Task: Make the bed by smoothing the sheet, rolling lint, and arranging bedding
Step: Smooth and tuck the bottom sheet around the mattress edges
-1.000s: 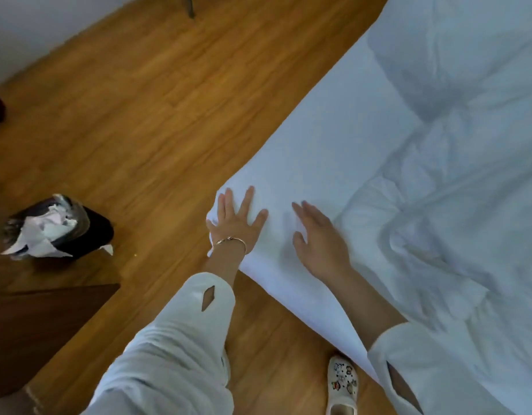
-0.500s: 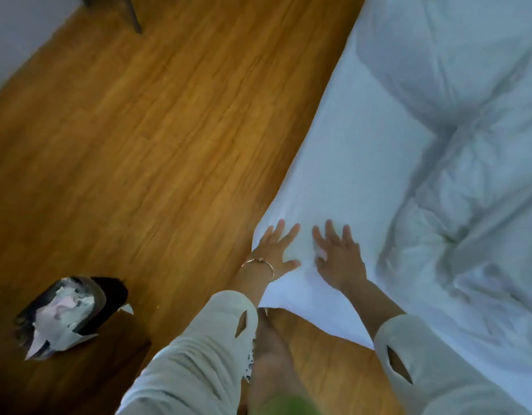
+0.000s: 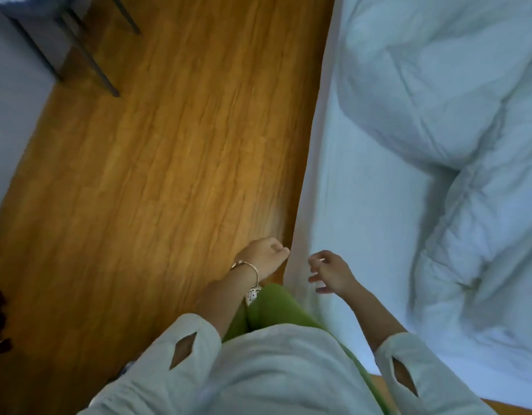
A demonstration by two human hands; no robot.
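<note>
White sheet covers bed, right half of frame; rumpled duvet upper right. Left hand lower centre, fingers curled, beside sheet edge, grip unclear. Right hand over sheet, fingers loosely bent, holding nothing. Wood floor left.

The floor on the left is showing a warm honey-orange wood grain in long streaks. On the right, the sheet is reading plain pale blue-white, and the rumpled duvet beyond it is showing the same white with soft grey-blue shading in its folds. At the near edge, the sleeves are looking off-white, the trousers are showing bright green, and a bracelet is glinting silver. At far left, slanted legs are showing dark grey.
</note>
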